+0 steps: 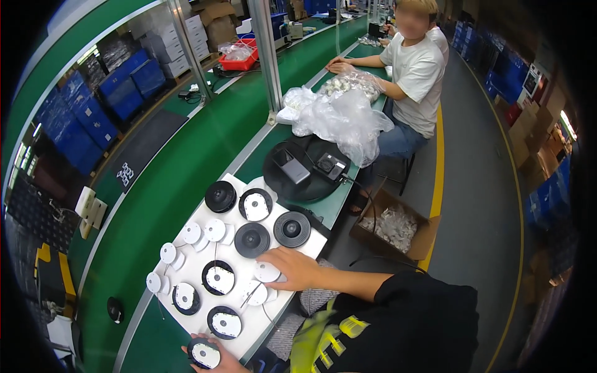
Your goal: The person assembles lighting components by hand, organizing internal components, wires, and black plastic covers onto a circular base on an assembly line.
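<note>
My left hand (225, 360) is closed round a black round housing with a white plate (205, 355), at the near edge of a white board (186, 320). Over the board's right side, my right hand (297, 268) has its fingers closed on a white round disc piece (266, 271). Beside that hand lies another white piece (256, 294) with thin wires. Between the hands sit several black rings with white plates (224, 322). Farther off on the board are ridged black discs (252, 240) and a black dome-shaped piece (220, 197). White paired discs (168, 253) line its left side.
Beyond the board, a black round tray (273, 183) carries a power bank (291, 166) and a small cabled device (329, 165). Plastic bags (348, 118) lie near a seated person (410, 68). A cardboard box (429, 239) stands on the floor; a green conveyor (146, 224) runs left.
</note>
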Tool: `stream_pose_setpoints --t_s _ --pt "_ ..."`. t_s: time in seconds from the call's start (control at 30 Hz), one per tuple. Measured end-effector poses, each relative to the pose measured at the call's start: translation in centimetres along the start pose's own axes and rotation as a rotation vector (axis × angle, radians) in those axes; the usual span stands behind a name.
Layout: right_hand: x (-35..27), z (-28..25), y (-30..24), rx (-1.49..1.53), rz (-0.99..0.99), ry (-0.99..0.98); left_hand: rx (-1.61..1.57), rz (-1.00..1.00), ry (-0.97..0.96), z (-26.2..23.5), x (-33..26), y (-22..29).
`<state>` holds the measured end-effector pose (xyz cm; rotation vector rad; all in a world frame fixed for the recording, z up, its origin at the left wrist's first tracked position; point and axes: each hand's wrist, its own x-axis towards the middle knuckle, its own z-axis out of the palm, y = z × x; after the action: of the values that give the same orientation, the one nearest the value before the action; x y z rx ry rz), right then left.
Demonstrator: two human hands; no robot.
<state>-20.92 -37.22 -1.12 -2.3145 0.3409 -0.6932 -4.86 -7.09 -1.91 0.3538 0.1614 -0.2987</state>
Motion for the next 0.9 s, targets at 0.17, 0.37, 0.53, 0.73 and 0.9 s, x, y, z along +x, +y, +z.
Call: stream_pose_setpoints --t_s 0.17,0.37,0.53,0.73,0.9 --pt "0.2 -0.5 -0.8 -0.023 0.034 -0.045 0.000 0.013 -0.027 -1.0 0.5 0.3" --pt "0.5 -0.7 -1.0 -0.046 0.033 -0.057 0.056 0.033 -0.022 -1.7 0.9 0.4" --pt "0.6 -0.5 -0.9 -0.061 0.015 -0.068 0.021 0.065 0.047 -1.5 0.5 0.4" --pt "0.8 -0.7 -0.3 -0.069 -0.003 -0.035 0.044 0.002 -0.195 -1.6 0.7 -0.3" --pt "1.0 -0.3 -0.6 -0.052 -0.011 -0.051 0.032 0.006 -0.154 -1.5 0.5 0.0"
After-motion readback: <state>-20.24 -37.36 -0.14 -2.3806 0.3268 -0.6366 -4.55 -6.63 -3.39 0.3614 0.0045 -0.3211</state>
